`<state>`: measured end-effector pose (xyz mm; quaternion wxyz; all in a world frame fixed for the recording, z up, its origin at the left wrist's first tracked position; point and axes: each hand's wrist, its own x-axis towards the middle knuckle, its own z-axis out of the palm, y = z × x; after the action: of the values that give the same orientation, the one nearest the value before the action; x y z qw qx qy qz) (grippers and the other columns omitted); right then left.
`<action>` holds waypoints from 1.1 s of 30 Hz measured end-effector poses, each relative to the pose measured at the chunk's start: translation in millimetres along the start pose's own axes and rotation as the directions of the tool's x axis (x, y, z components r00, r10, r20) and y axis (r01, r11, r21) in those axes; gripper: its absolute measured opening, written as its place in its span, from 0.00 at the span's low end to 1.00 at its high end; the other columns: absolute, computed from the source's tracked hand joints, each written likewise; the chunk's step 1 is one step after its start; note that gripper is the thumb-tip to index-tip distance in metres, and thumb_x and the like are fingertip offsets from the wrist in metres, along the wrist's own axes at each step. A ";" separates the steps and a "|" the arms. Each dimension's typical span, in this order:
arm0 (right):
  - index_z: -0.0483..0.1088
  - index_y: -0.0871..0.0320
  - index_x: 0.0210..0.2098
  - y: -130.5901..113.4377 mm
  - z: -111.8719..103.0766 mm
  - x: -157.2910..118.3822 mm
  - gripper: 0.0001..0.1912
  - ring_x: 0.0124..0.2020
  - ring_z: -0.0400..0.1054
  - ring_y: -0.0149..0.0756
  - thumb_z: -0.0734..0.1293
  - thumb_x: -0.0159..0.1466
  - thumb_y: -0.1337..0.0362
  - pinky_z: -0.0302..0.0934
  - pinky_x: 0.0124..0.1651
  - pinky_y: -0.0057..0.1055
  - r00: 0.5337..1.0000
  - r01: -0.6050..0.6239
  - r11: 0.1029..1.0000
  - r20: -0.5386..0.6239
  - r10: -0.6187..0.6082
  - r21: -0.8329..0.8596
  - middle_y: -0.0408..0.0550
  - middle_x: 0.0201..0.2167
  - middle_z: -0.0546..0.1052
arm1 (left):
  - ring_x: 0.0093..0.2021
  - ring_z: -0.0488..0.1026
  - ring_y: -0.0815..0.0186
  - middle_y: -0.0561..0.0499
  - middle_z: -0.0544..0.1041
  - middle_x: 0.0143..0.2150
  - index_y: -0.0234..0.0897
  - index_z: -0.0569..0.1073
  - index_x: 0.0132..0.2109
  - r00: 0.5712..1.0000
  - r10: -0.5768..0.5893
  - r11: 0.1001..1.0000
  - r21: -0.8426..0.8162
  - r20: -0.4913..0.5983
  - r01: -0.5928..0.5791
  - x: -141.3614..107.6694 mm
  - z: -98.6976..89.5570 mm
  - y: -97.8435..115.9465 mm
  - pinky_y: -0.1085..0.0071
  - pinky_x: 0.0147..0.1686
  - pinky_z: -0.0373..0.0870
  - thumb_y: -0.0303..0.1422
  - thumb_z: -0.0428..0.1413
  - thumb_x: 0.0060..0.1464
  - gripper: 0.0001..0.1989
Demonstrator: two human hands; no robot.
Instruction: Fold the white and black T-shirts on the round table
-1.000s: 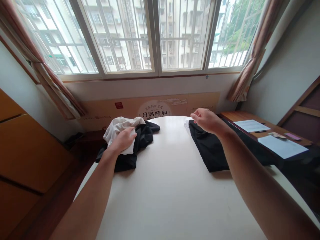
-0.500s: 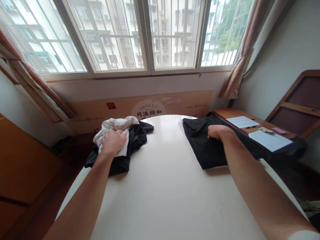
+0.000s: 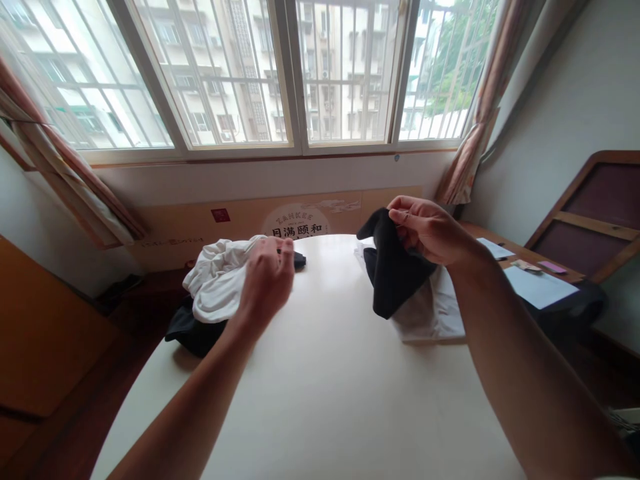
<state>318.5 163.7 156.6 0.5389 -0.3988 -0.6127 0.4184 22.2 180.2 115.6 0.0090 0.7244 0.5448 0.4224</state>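
Note:
My right hand (image 3: 425,230) pinches the top of a black cloth garment (image 3: 400,273) and holds it lifted, so that it hangs in loose folds. A folded white garment (image 3: 440,313) shows beneath it on the table. My left hand (image 3: 269,270) is at the right side of a crumpled pile, with its fingers loosely bent and apart and no cloth seen gripped in them. In that pile, a bunched white cloth (image 3: 217,277) rests on dark clothing (image 3: 195,333). My left hand and forearm hide part of the pile.
The clothes rest on a white table (image 3: 320,387) with a rounded edge. At the right, a wooden side table holds paper sheets (image 3: 540,285) and a pink item (image 3: 552,267). A printed cardboard panel (image 3: 345,217) stands below the barred window (image 3: 345,73).
My right hand has raised the black garment off the right stack, uncovering the white one. My left hand has moved right, off the top of the white cloth.

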 end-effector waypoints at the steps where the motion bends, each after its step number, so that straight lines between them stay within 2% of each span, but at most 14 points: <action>1: 0.68 0.54 0.35 -6.3 12.5 -1.6 0.18 0.23 0.67 0.30 0.78 0.60 0.52 0.61 0.20 0.23 0.998 0.057 0.994 -0.019 -0.056 0.093 0.40 0.25 0.71 | 0.49 0.74 0.52 0.40 0.77 0.47 0.37 0.73 0.45 0.993 0.096 0.991 -0.106 0.074 -0.088 -7.6 0.5 11.8 0.55 0.54 0.69 0.46 0.41 0.71 0.21; 4: 0.65 0.52 0.35 -21.1 48.9 -9.6 0.21 0.23 0.69 0.30 0.79 0.59 0.51 0.66 0.21 0.23 0.983 0.185 0.939 -0.063 -0.174 0.289 0.37 0.25 0.70 | 0.44 0.75 0.57 0.45 0.77 0.46 0.39 0.72 0.49 0.905 0.324 0.912 -0.346 0.277 -0.221 -27.3 2.9 36.8 0.62 0.47 0.72 0.48 0.50 0.69 0.18; 6: 0.64 0.52 0.37 -28.2 68.5 -16.6 0.22 0.26 0.71 0.31 0.79 0.59 0.50 0.70 0.23 0.25 0.973 0.231 0.910 -0.062 -0.223 0.346 0.36 0.27 0.71 | 0.46 0.75 0.57 0.44 0.77 0.48 0.39 0.72 0.52 0.883 0.383 0.883 -0.389 0.271 -0.264 -33.6 4.2 42.7 0.63 0.47 0.71 0.45 0.56 0.65 0.16; 8: 0.64 0.51 0.38 -32.8 80.6 -21.5 0.23 0.30 0.74 0.32 0.78 0.60 0.48 0.73 0.28 0.26 0.959 0.283 0.890 -0.078 -0.274 0.357 0.36 0.28 0.71 | 0.44 0.74 0.59 0.46 0.77 0.47 0.39 0.72 0.52 0.909 0.374 0.875 -0.396 0.184 -0.280 -33.5 2.8 42.5 0.65 0.44 0.70 0.40 0.56 0.66 0.13; 10: 0.64 0.49 0.40 -33.6 83.5 -21.4 0.21 0.36 0.76 0.34 0.76 0.62 0.47 0.75 0.33 0.29 0.930 0.367 0.873 -0.148 -0.337 0.321 0.37 0.31 0.73 | 0.35 0.72 0.64 0.51 0.76 0.38 0.39 0.72 0.46 0.947 0.307 0.883 -0.401 0.099 -0.244 -29.5 -3.6 41.5 0.69 0.37 0.68 0.38 0.52 0.69 0.08; 12: 0.64 0.48 0.41 -30.1 78.6 -16.3 0.19 0.42 0.76 0.35 0.74 0.65 0.46 0.76 0.38 0.31 0.886 0.448 0.864 -0.240 -0.396 0.231 0.38 0.36 0.75 | 0.28 0.66 0.67 0.56 0.70 0.29 0.40 0.70 0.40 0.980 0.199 0.904 -0.386 -0.003 -0.184 -24.2 -15.7 43.5 0.71 0.30 0.63 0.39 0.50 0.70 0.11; 14: 0.66 0.47 0.42 -23.3 70.8 -9.1 0.16 0.49 0.76 0.38 0.72 0.67 0.46 0.75 0.43 0.34 0.861 0.470 0.877 -0.272 -0.430 0.098 0.41 0.43 0.77 | 0.27 0.62 0.68 0.57 0.64 0.25 0.41 0.67 0.36 0.984 0.100 0.925 -0.351 -0.147 -0.146 -18.8 -31.1 47.2 0.72 0.28 0.60 0.40 0.50 0.70 0.13; 16: 0.69 0.48 0.44 -16.1 65.8 -4.7 0.15 0.54 0.74 0.41 0.70 0.68 0.46 0.73 0.48 0.37 0.878 0.437 0.898 -0.193 -0.439 -0.054 0.45 0.50 0.78 | 0.27 0.61 0.68 0.57 0.62 0.25 0.41 0.66 0.33 0.965 0.038 0.943 -0.311 -0.260 -0.121 -13.0 -45.7 48.3 0.72 0.28 0.59 0.41 0.51 0.70 0.15; 18: 0.72 0.51 0.46 -11.0 67.6 -6.3 0.16 0.55 0.73 0.43 0.68 0.70 0.46 0.71 0.51 0.39 0.915 0.390 0.898 -0.021 -0.402 -0.203 0.49 0.51 0.78 | 0.28 0.60 0.67 0.57 0.62 0.25 0.41 0.64 0.30 0.952 0.004 0.954 -0.283 -0.307 -0.095 -6.9 -55.0 43.7 0.71 0.28 0.59 0.41 0.52 0.68 0.17; 22: 0.75 0.55 0.44 -6.6 90.1 -22.5 0.20 0.42 0.75 0.41 0.74 0.64 0.45 0.67 0.43 0.34 0.919 0.351 0.781 0.348 -0.183 -0.517 0.48 0.40 0.81 | 0.27 0.61 0.67 0.56 0.63 0.24 0.41 0.63 0.28 0.963 -0.044 0.958 -0.283 -0.267 -0.035 1.2 -54.9 28.0 0.71 0.28 0.59 0.42 0.53 0.66 0.18; 25: 0.73 0.56 0.35 -0.7 109.6 -30.2 0.14 0.30 0.69 0.35 0.75 0.64 0.53 0.58 0.33 0.30 0.889 0.377 0.639 0.455 -0.048 -0.670 0.44 0.30 0.78 | 0.28 0.66 0.65 0.55 0.68 0.25 0.40 0.69 0.30 0.983 -0.070 0.962 -0.271 -0.169 0.022 1.1 -49.2 25.7 0.71 0.29 0.62 0.43 0.52 0.65 0.17; 27: 0.70 0.57 0.28 3.6 114.4 -28.4 0.13 0.26 0.64 0.32 0.71 0.68 0.62 0.53 0.31 0.30 0.886 0.396 0.610 0.461 -0.056 -0.687 0.42 0.25 0.74 | 0.33 0.72 0.62 0.53 0.75 0.29 0.40 0.74 0.34 0.995 -0.059 0.975 -0.220 -0.086 0.039 0.4 -47.6 26.0 0.70 0.34 0.67 0.43 0.52 0.64 0.14; 30: 0.69 0.57 0.25 3.5 103.6 -19.3 0.15 0.25 0.63 0.31 0.66 0.70 0.66 0.52 0.30 0.30 0.900 0.388 0.676 0.415 -0.132 -0.626 0.41 0.21 0.71 | 0.43 0.77 0.54 0.49 0.82 0.37 0.42 0.79 0.41 0.999 -0.035 0.992 -0.121 -0.013 0.033 1.7 -48.7 18.7 0.65 0.43 0.72 0.44 0.57 0.59 0.12; 33: 0.74 0.57 0.31 -5.1 80.9 -11.8 0.12 0.26 0.67 0.34 0.65 0.71 0.63 0.56 0.32 0.31 0.932 0.361 0.720 0.204 -0.300 -0.593 0.43 0.24 0.74 | 0.52 0.78 0.48 0.44 0.84 0.44 0.41 0.80 0.46 0.999 -0.042 0.996 -0.077 0.021 0.044 4.3 -49.8 4.7 0.59 0.51 0.73 0.44 0.62 0.53 0.17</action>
<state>239.1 144.2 152.0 0.4140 -0.4178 -0.8014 0.1084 -4.9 159.5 152.4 0.0515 0.7158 0.5433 0.4357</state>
